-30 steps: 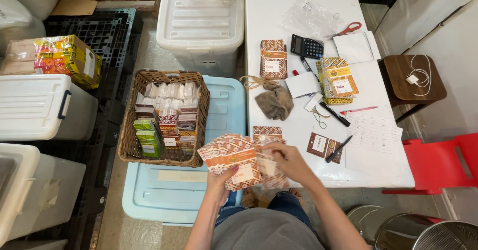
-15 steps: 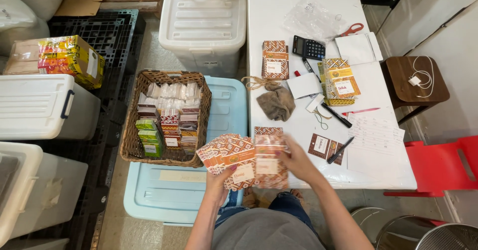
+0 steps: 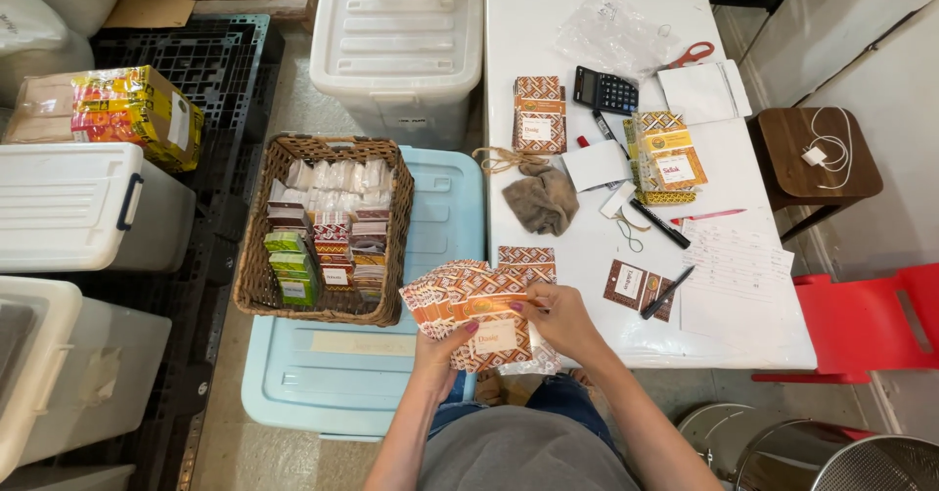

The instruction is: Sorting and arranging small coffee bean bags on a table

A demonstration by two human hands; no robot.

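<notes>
Your left hand (image 3: 442, 349) grips a fanned stack of orange patterned packets (image 3: 468, 307) from below, thumb closed over the front one, at the near edge of the white table (image 3: 587, 2). Your right hand (image 3: 562, 317) pinches the right side of the same fan, fingers together. A wicker basket (image 3: 256, 286) full of small packets sits just left, on a light blue bin lid (image 3: 445, 207). A black calculator (image 3: 604, 89) lies far on the table.
</notes>
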